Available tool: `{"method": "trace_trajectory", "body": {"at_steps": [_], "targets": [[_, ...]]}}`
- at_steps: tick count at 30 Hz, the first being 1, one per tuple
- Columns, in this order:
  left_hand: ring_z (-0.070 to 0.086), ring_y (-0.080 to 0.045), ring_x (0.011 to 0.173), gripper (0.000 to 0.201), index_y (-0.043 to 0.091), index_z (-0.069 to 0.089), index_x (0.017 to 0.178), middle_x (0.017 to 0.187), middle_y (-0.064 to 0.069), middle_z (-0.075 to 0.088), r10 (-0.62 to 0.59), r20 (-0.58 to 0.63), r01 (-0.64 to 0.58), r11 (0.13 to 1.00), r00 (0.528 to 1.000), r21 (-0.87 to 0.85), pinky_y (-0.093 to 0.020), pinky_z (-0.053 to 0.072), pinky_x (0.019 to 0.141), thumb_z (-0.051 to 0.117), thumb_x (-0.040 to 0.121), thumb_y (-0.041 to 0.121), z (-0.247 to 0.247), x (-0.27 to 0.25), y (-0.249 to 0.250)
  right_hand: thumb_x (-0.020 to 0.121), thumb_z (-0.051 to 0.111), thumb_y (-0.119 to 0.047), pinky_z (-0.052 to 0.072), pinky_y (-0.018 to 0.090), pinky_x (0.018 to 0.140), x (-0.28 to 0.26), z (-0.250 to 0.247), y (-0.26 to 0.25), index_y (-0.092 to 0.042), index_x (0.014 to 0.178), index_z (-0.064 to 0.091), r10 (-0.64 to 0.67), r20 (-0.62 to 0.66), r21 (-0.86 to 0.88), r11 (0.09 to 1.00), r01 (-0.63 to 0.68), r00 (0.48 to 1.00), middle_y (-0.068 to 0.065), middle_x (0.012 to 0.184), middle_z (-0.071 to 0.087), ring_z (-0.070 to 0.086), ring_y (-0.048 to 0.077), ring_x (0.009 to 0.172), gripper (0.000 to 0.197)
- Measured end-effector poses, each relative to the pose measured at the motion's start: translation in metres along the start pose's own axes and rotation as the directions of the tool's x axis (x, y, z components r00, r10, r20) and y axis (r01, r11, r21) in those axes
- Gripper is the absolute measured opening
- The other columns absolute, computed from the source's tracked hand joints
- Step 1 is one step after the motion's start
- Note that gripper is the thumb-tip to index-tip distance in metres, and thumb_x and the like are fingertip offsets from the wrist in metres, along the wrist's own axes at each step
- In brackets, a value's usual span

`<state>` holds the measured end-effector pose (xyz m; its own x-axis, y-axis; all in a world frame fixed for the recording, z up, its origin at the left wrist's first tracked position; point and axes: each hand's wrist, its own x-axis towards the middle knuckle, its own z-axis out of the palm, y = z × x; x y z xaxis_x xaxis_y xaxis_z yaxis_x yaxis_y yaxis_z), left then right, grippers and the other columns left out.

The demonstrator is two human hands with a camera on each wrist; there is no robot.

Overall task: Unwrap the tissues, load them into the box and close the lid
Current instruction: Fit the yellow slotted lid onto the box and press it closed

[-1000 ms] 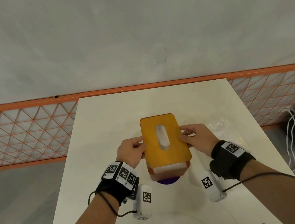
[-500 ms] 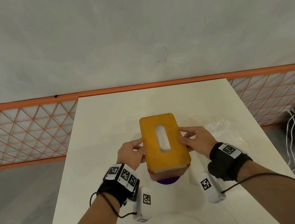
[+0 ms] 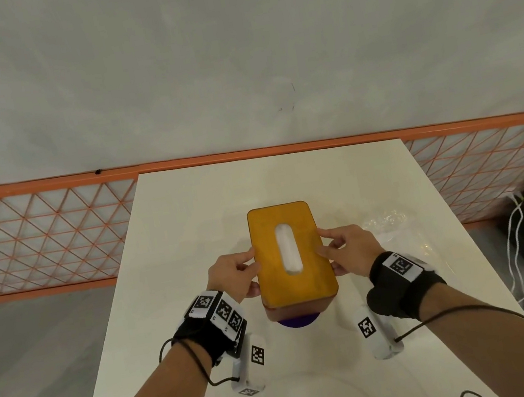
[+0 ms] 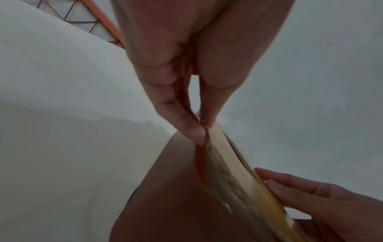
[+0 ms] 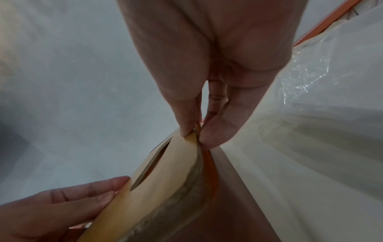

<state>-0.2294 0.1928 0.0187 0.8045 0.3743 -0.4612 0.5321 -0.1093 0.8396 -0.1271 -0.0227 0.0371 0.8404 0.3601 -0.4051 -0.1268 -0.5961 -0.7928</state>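
A brown tissue box [image 3: 298, 310] stands in the middle of the white table [image 3: 187, 217]. Its yellow wooden lid [image 3: 261, 233] with an oval slot lies on top, and white tissue [image 3: 288, 249] shows through the slot. My left hand [image 3: 236, 272] pinches the lid's left edge [image 4: 211, 131] between thumb and fingers. My right hand [image 3: 345, 250] pinches the right edge [image 5: 192, 137] the same way. In the wrist views a thin gap with tissue [image 5: 178, 196] shows between lid and box rim.
A crumpled clear plastic wrapper [image 3: 394, 228] lies on the table just right of my right hand. Something dark blue [image 3: 296, 321] pokes out under the box's near end. An orange mesh fence [image 3: 34, 236] runs behind the table; white cables [image 3: 514, 246] hang at the right.
The lid has come down onto the box; the white tissue strip seen at the near end a second ago is now covered. Both hands stayed on the lid's side edges.
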Motion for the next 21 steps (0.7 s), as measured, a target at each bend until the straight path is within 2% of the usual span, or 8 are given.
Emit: {"method": "trace_trajectory", "body": {"at_steps": [3, 8, 10, 12, 14, 16, 18, 21], "targets": [[0.064, -0.018, 0.057, 0.045, 0.020, 0.054, 0.135, 0.089, -0.009, 0.069, -0.004, 0.008, 0.004, 1.000, 1.000, 0.013, -0.025, 0.061, 0.059, 0.062, 0.092, 0.014, -0.001, -0.001, 0.000, 0.092, 0.065, -0.022, 0.060, 0.025, 0.063, -0.001, 0.001, 0.002, -0.020, 0.141, 0.049, 0.002, -0.005, -0.003, 1.000, -0.002, 1.000, 0.008, 0.107, 0.062, 0.067, 0.022, 0.074, 0.052], [0.063, -0.018, 0.055, 0.045, 0.025, 0.052, 0.136, 0.084, -0.004, 0.069, 0.007, -0.003, -0.007, 1.000, 1.000, 0.026, -0.028, 0.060, 0.058, 0.061, 0.093, 0.018, 0.002, -0.002, -0.005, 0.088, 0.070, -0.021, 0.060, 0.025, 0.059, -0.001, 0.003, 0.006, -0.025, 0.137, 0.054, 0.007, -0.056, 0.026, 1.000, -0.005, 0.998, 0.005, 0.101, 0.063, 0.068, 0.020, 0.067, 0.051], [0.065, -0.020, 0.063, 0.045, 0.025, 0.052, 0.137, 0.090, -0.006, 0.067, 0.016, -0.018, -0.016, 1.000, 1.000, 0.016, -0.030, 0.061, 0.060, 0.060, 0.093, 0.018, 0.004, -0.004, -0.005, 0.086, 0.072, -0.023, 0.060, 0.025, 0.059, -0.001, 0.004, 0.007, -0.024, 0.134, 0.056, 0.015, -0.067, 0.051, 0.999, -0.011, 0.998, 0.003, 0.099, 0.063, 0.067, 0.019, 0.066, 0.050], [0.069, -0.024, 0.083, 0.047, 0.027, 0.050, 0.138, 0.104, -0.006, 0.065, 0.008, -0.014, -0.008, 1.000, 1.000, 0.000, -0.036, 0.062, 0.065, 0.061, 0.093, 0.024, 0.005, -0.007, -0.006, 0.085, 0.073, -0.026, 0.061, 0.030, 0.064, -0.002, 0.003, 0.009, -0.023, 0.135, 0.053, 0.033, -0.050, 0.079, 0.996, -0.029, 0.998, 0.003, 0.104, 0.063, 0.068, 0.021, 0.075, 0.054], [0.064, -0.028, 0.104, 0.060, 0.030, 0.040, 0.142, 0.121, -0.003, 0.060, -0.027, 0.032, 0.027, 1.000, 0.999, 0.003, -0.038, 0.062, 0.066, 0.065, 0.088, 0.035, 0.003, -0.009, -0.009, 0.086, 0.072, -0.029, 0.061, 0.041, 0.077, -0.003, 0.000, 0.013, -0.023, 0.142, 0.044, 0.075, 0.039, 0.156, 0.985, -0.081, 0.996, 0.004, 0.121, 0.061, 0.067, 0.025, 0.096, 0.063], [0.055, -0.030, 0.119, 0.082, 0.034, 0.024, 0.149, 0.137, -0.001, 0.051, -0.078, 0.122, 0.076, 0.997, 0.990, 0.021, -0.038, 0.060, 0.066, 0.070, 0.082, 0.043, 0.002, -0.012, -0.014, 0.088, 0.069, -0.029, 0.056, 0.053, 0.089, -0.005, -0.003, 0.018, -0.026, 0.147, 0.036, 0.115, 0.198, 0.256, 0.952, -0.165, 0.973, 0.002, 0.137, 0.054, 0.061, 0.028, 0.113, 0.068], [0.050, -0.031, 0.126, 0.090, 0.036, 0.016, 0.151, 0.146, -0.003, 0.045, -0.109, 0.204, 0.108, 0.994, 0.973, 0.017, -0.040, 0.060, 0.072, 0.072, 0.081, 0.040, 0.003, -0.014, -0.018, 0.091, 0.065, -0.027, 0.053, 0.055, 0.092, -0.009, -0.004, 0.023, -0.029, 0.148, 0.033, 0.102, 0.334, 0.283, 0.937, -0.203, 0.937, -0.003, 0.137, 0.054, 0.060, 0.025, 0.115, 0.065], [0.054, -0.032, 0.122, 0.086, 0.037, 0.017, 0.151, 0.144, -0.008, 0.048, -0.100, 0.264, 0.112, 0.993, 0.959, -0.030, -0.041, 0.059, 0.079, 0.071, 0.085, 0.029, 0.005, -0.014, -0.020, 0.092, 0.064, -0.023, 0.055, 0.053, 0.089, -0.008, -0.004, 0.028, -0.030, 0.148, 0.032, 0.100, 0.385, 0.297, 0.928, -0.226, 0.917, -0.006, 0.129, 0.059, 0.063, 0.024, 0.109, 0.065]]}}
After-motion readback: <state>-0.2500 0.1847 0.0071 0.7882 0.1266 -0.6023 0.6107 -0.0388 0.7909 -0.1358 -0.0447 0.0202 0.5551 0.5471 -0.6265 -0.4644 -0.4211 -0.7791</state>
